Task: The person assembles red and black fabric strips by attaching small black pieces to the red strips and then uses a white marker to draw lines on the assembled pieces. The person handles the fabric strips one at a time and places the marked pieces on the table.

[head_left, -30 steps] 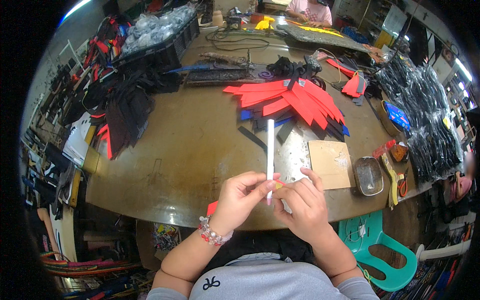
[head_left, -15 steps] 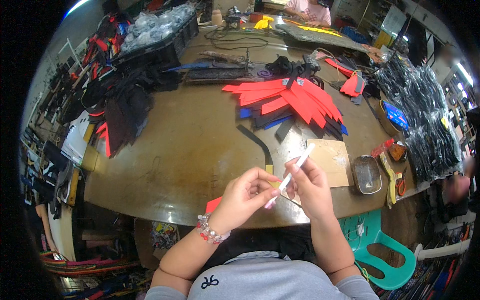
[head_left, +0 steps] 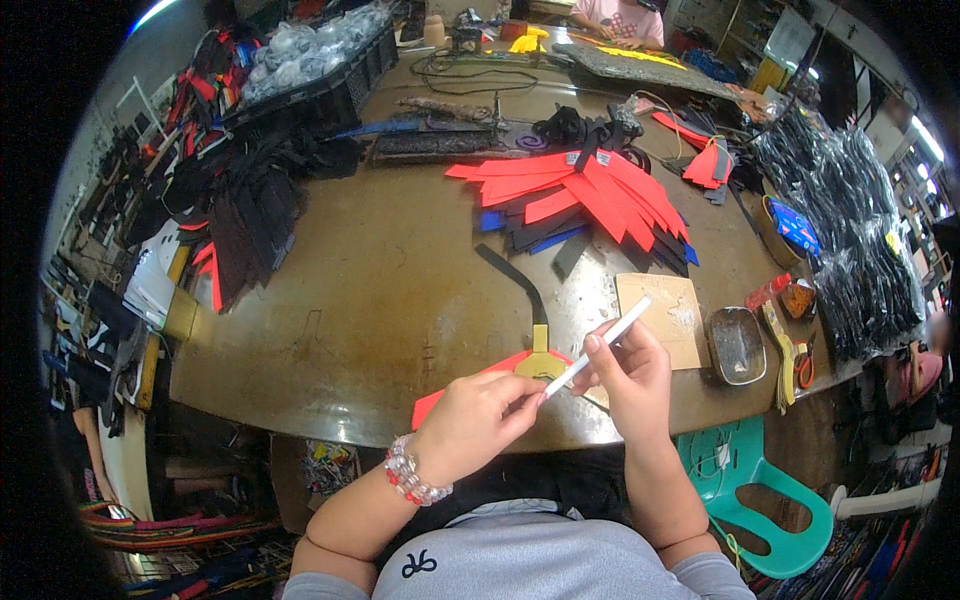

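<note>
My right hand [head_left: 635, 380] holds a slim white pen [head_left: 610, 335] slantwise over the near edge of the table. The fingers of my left hand [head_left: 480, 410] are pinched at the pen's lower end, hiding its tip. Beneath my hands lies a tan template [head_left: 540, 366] with a narrow upright tab, on top of a red strip [head_left: 425, 408] that shows at its left. From the tab a black strip [head_left: 515, 280] curves away to the far left.
A fanned pile of red, black and blue strips [head_left: 600, 195] lies beyond my hands. To the right are a brown board [head_left: 675, 335], a metal tin [head_left: 736, 350], orange-handled scissors [head_left: 804, 368] and wrapped black bundles [head_left: 850, 230]. Dark strips [head_left: 250, 215] hang at left. Another person [head_left: 625, 22] sits opposite.
My left hand has moved slightly left and down, its fingers now closed together at the pen's lower end. The pen has shifted right, and more of the template and red strip shows.
</note>
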Demonstrator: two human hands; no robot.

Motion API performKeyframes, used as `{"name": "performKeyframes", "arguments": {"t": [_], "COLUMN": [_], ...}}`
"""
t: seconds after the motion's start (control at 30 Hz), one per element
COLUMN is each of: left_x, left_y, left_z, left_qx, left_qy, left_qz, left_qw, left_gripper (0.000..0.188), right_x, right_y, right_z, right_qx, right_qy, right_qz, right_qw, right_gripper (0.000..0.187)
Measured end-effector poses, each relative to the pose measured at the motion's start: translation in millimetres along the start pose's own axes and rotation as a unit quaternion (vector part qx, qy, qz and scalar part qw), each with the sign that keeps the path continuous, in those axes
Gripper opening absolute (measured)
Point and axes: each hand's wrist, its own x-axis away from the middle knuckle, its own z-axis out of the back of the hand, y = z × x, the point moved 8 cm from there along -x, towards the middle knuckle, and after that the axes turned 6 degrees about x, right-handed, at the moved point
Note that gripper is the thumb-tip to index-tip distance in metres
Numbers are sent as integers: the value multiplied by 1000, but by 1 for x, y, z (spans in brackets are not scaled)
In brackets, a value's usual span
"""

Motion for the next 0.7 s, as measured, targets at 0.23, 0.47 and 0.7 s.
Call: {"name": "performKeyframes", "arguments": {"t": [0.23, 0.47, 0.7], "left_x": [3, 7, 9], "left_y": [-6, -37, -43], "left_z": [1, -13, -23], "left_qx": [-42, 319, 589], "left_qy": [20, -55, -36], "left_qz": [0, 158, 187], "left_qw": [999, 933, 786], "left_gripper": [15, 18, 23], "right_x": [0, 1, 15], "right_y": [6, 21, 49], "right_z": [-6, -5, -15], "right_qx": [-15, -105, -356], "right_qy": [-37, -84, -77], "right_qz": [-6, -63, -147], "right_qw": [999, 989, 920], "right_gripper": [19, 22, 14]}}
